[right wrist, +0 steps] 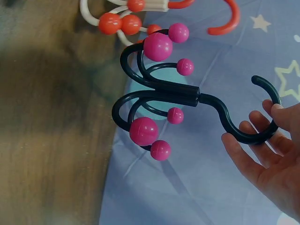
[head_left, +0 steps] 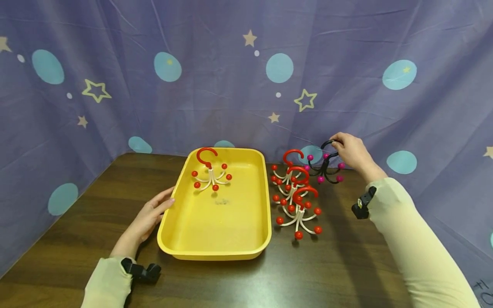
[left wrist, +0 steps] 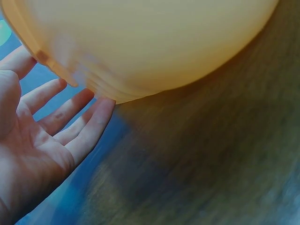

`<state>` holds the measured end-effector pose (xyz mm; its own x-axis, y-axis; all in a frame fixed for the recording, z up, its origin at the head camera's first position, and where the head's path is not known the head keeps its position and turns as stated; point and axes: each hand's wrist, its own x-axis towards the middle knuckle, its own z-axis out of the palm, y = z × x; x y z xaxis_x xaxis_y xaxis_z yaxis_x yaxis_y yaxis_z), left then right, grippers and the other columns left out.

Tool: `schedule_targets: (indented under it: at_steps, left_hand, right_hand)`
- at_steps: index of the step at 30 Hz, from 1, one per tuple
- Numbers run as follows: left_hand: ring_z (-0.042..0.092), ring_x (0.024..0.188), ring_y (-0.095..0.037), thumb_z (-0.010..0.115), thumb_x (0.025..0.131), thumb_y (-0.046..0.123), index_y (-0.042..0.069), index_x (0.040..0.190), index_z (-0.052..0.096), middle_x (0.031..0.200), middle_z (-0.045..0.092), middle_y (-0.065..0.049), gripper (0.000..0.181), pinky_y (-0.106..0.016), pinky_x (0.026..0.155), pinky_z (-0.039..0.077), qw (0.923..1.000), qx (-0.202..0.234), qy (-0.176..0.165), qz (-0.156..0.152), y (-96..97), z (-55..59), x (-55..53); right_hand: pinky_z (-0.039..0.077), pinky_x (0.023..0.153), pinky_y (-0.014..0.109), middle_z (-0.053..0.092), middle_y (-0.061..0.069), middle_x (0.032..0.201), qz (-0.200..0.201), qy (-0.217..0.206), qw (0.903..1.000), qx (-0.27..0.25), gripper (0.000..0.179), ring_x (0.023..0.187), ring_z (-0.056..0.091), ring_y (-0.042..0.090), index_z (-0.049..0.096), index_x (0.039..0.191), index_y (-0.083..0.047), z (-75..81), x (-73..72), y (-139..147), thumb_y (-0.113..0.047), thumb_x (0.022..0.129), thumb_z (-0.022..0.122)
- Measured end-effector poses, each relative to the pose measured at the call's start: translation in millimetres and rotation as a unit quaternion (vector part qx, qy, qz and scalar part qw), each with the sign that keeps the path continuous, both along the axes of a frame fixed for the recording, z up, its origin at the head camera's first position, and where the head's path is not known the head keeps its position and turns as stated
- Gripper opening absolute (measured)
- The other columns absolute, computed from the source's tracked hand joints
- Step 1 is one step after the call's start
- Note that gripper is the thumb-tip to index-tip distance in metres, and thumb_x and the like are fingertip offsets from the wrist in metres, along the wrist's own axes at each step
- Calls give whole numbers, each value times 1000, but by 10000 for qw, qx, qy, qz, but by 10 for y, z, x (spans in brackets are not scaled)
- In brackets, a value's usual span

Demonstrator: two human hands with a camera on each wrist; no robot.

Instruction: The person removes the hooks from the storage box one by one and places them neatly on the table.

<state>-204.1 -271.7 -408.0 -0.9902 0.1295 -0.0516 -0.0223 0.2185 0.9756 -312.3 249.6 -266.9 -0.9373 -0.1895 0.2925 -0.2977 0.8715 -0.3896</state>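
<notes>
My right hand (head_left: 350, 149) pinches the curved hook of a black multi-arm hook hanger (right wrist: 178, 96) with magenta ball tips, thumb and fingers at the hook's bend. The hanger hangs upright behind the right group of hangers, its arms spread below. At the left side of a yellow tray (head_left: 215, 226), my left hand (head_left: 148, 216) holds the rim, thumb over the edge. Its other fingers (left wrist: 77, 110) reach along the tray's outer wall in the left wrist view. Inside the tray, toward its far left, stands a white hanger (head_left: 210, 176) with a red hook and red balls.
Right of the tray, several white-and-red hangers (head_left: 299, 216) stand close together in a row on the dark wooden table (head_left: 292, 278). A purple curtain (head_left: 215, 85) with stars and blue ovals hangs behind the table's far edge.
</notes>
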Motion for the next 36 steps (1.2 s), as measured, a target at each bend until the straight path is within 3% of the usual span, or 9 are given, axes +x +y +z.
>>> schedule_targets:
  at_steps: [11,21,36]
  left_hand:
    - [56,95,-2,44,95,37,9,145,23,132,38,-15,60,-26,78,50,10000,55,35,4,4,12,17]
    - [56,96,-1,44,95,37,10,145,23,133,36,-16,60,-25,78,49,10000,86,35,7,-9,-4,13]
    - [56,95,-1,44,95,38,10,145,23,134,36,-17,61,-25,78,49,10000,82,8,16,-8,-8,2]
  right_hand:
    - [38,83,51,54,25,106,27,-62,9999,85,22,98,49,38,58,106,4,-212,-65,44,-9,94,44]
    - [39,81,52,56,25,99,146,321,9987,376,19,94,52,41,60,105,3,-405,-126,102,-4,92,49]
    - [38,84,53,55,26,107,-2,14,9995,301,24,101,49,41,57,113,2,-447,-117,38,-6,94,44]
